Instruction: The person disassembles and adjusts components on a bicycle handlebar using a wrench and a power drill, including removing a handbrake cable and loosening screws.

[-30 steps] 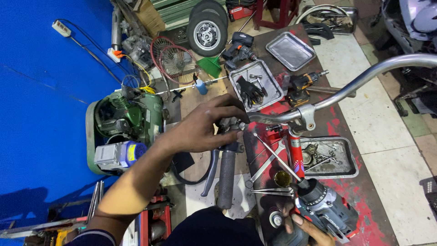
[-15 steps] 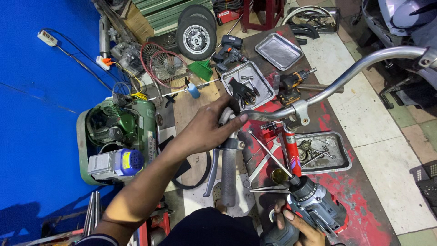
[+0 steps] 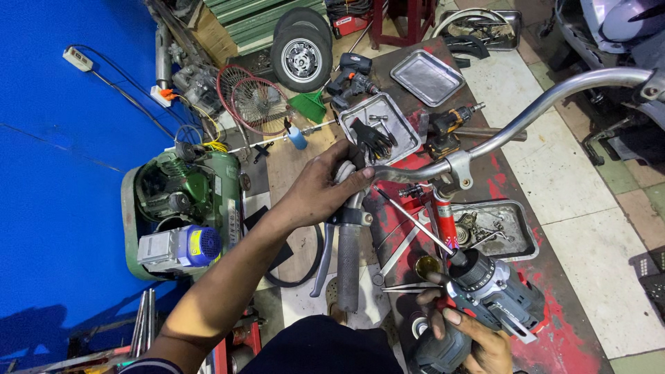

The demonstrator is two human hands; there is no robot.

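The left hand (image 3: 322, 190) is clenched over the handlebar (image 3: 526, 114) at its near bend, where the grey grip (image 3: 348, 266) and brake lever (image 3: 322, 260) hang down toward the person. The bar's chrome tube runs from that hand up to the right edge of the view, passing through a clamp (image 3: 458, 168) above a red stem (image 3: 445, 223). The right hand (image 3: 478, 332) is wrapped tight around a cordless drill (image 3: 495, 294) at the bench's near edge; its long bit (image 3: 415, 223) slants up and left, tip close to the bar just right of the left hand. The red bench (image 3: 554, 325) carries 3 metal trays: 1 (image 3: 509, 235) just right of the stem with small parts, 1 (image 3: 409, 131) behind the left hand holding a black glove (image 3: 370, 136), 1 (image 3: 427, 76) bare at the far edge. A second drill (image 3: 450, 125) lies between the 2 far trays and the bar. Left of the bench, on the floor, stand a green compressor (image 3: 183, 208) and, farther back, a small wheel (image 3: 301, 59)
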